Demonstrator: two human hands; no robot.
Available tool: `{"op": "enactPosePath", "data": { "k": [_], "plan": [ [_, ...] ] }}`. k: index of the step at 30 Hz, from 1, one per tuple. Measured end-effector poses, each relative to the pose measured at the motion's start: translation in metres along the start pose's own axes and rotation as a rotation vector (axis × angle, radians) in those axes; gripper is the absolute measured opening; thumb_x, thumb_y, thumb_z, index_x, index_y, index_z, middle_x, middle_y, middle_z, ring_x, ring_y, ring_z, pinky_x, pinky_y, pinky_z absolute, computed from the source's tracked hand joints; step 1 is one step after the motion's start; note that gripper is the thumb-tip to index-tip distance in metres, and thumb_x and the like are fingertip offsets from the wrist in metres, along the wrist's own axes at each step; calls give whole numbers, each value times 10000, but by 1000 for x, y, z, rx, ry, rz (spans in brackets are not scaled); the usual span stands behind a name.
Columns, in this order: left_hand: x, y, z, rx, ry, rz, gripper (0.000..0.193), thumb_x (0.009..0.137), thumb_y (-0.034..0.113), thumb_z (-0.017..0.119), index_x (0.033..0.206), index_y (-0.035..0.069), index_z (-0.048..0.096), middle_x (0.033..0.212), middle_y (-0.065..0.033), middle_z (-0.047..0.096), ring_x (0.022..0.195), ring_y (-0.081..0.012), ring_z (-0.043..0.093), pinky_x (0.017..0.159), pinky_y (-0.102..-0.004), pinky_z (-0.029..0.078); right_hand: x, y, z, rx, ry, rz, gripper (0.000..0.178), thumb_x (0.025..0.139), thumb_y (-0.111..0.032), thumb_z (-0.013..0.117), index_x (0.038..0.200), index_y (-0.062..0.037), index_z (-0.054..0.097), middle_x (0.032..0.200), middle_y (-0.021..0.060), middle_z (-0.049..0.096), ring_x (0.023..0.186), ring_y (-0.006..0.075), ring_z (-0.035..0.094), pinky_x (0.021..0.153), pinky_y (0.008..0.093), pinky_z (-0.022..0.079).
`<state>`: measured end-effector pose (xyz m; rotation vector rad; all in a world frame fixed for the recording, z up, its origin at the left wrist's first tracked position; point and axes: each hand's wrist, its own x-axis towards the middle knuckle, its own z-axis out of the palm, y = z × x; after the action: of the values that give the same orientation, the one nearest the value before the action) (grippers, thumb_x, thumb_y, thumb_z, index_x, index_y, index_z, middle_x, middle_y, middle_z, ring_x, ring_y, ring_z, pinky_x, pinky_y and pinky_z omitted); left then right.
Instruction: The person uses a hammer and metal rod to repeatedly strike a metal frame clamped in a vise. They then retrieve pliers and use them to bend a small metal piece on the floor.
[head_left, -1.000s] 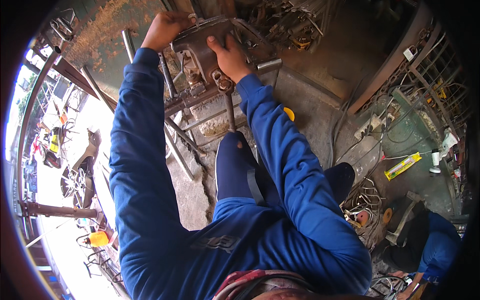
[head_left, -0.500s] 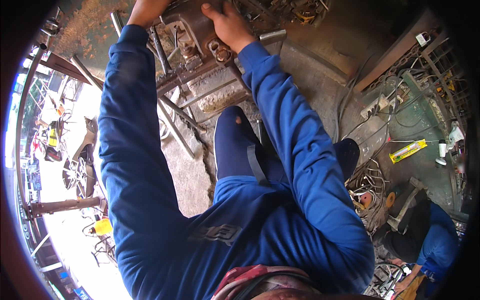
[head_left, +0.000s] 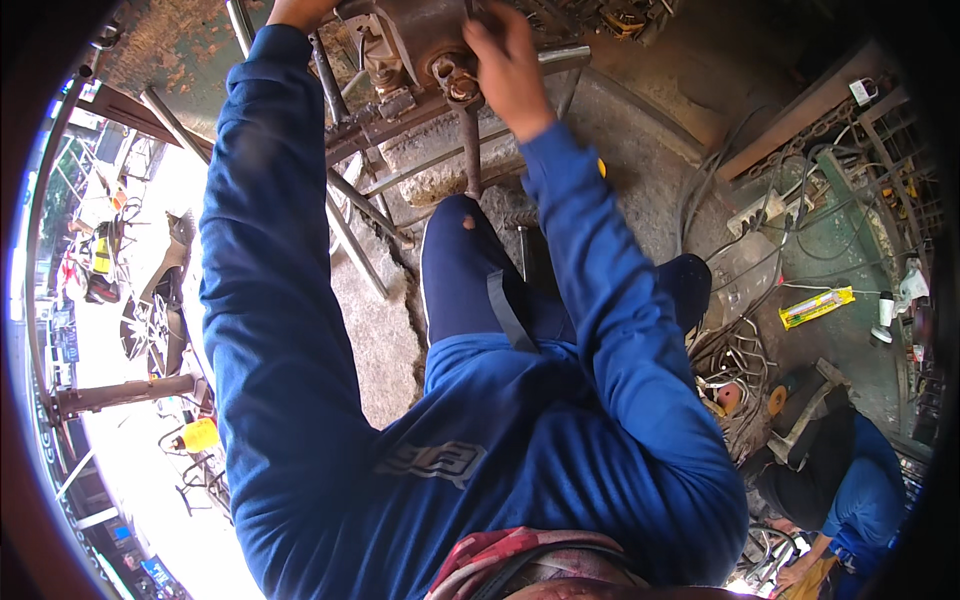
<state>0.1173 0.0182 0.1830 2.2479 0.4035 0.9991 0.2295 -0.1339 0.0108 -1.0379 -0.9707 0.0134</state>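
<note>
A rusty brown bench vise [head_left: 425, 35] stands at the upper edge, with its round screw head [head_left: 456, 78] toward me and a bar handle [head_left: 471, 150] hanging down from it. My left hand [head_left: 300, 12] is at the vise's left side; its fingers are cut off by the picture's edge. To the right of the vise body is my right hand [head_left: 512, 75], slightly blurred. Its fingers are bent in a pinch beside a dark narrow piece [head_left: 470, 10] at the top; what they hold is not clear.
Metal tubes [head_left: 355, 245] of a stand slope down by my knee, over broken concrete [head_left: 375, 345]. Cables [head_left: 690, 190] run along the floor at right, near a yellow packet [head_left: 816, 307]. Another person [head_left: 865, 470] crouches at lower right. A steel post [head_left: 130, 393] juts in at left.
My right hand has lifted off the vise's top and shifted right, its fingers now bent together. The vise handle shows more fully. My left hand stays at the vise's left side.
</note>
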Motion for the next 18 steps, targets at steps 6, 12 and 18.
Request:
{"op": "enactPosePath", "data": {
  "k": [6,12,18],
  "plan": [
    [1,-5,-1,177,-13,10,126,805,85,687,857,-27,711,726,10,647,651,-63,547,581,-248,443,-164,43,-29,183,-65,692,308,958,-320,539,1135,-69,517,953,8,571,837,101,535,776,249,436],
    [-1,-3,0,-43,-3,15,116,813,91,690,833,-23,702,699,23,623,634,-58,526,558,-245,423,-191,33,46,209,-591,752,240,977,-287,534,1071,-66,533,961,29,597,861,141,590,755,293,510],
    [3,-5,-4,117,-17,-1,127,833,111,699,850,-15,698,705,15,621,632,-57,522,555,-247,421,-139,-74,112,1058,-509,718,286,1013,-271,478,1162,-41,560,1074,55,634,981,159,615,856,318,512]
  ]
}}
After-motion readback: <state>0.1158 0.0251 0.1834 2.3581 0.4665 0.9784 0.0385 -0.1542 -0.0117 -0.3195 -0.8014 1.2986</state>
